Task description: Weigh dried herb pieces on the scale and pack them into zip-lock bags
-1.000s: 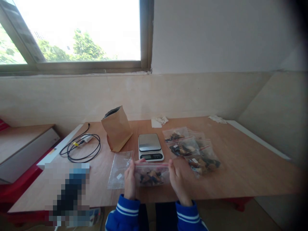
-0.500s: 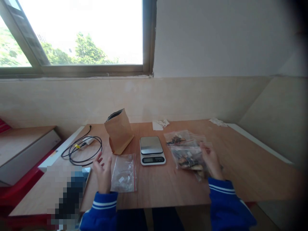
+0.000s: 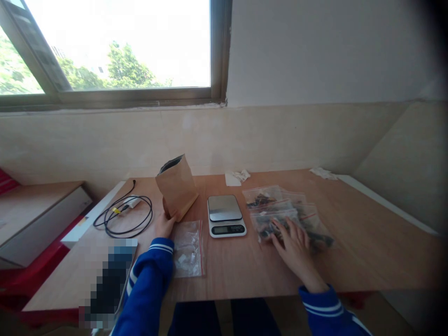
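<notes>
My left hand (image 3: 164,226) is at the lower left corner of an upright brown paper bag (image 3: 178,189), closed on its edge with some fingers hidden. The bag's top gapes, showing a dark lining. Just right of that wrist lies a flat clear zip bag (image 3: 189,256) with a small white label. My right hand (image 3: 293,242) rests with fingers spread on a pile of clear zip bags (image 3: 262,224) holding dark and brown pieces I cannot identify. Between both hands stands a white kitchen scale (image 3: 226,212) with a bare metal plate.
A coiled black cable (image 3: 150,219) and a white adapter (image 3: 131,201) lie at the left. Nearer me is a pixelated flat device (image 3: 112,280). Crumpled tissue (image 3: 241,175) and more white paper (image 3: 324,173) lie along the back edge, below the wall and window.
My left hand has moved forward from the air to the paper bag. My right hand has lowered one zip bag onto the pile, let go, and spread over the bags.
</notes>
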The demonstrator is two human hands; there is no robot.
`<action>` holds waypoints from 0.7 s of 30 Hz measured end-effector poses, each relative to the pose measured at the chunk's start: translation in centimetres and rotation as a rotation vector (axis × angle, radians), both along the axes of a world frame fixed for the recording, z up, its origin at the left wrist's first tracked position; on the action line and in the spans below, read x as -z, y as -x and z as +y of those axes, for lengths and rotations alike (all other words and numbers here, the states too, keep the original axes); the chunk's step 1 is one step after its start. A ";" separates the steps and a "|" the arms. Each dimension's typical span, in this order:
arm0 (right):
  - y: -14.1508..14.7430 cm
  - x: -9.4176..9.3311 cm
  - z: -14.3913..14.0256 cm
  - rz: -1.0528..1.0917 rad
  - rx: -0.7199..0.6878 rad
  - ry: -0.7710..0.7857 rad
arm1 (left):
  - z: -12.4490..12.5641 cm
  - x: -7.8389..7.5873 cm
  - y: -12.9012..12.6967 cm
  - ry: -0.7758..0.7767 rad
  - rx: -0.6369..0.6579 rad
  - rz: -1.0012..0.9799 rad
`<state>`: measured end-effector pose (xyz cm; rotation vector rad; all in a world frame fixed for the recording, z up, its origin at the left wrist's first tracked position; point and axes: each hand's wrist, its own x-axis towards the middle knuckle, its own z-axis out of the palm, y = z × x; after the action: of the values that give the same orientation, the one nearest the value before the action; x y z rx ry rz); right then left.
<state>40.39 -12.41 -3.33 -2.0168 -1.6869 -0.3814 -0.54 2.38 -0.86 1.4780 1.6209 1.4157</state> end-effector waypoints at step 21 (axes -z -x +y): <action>15.9 -12.1 0.8 0.098 -0.503 -0.361 | -2.3 -0.1 0.1 -0.650 -0.083 0.326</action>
<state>24.46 -11.66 8.75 -1.2835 -1.8330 -0.3683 -0.62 0.06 -0.78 2.1118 1.4790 1.9500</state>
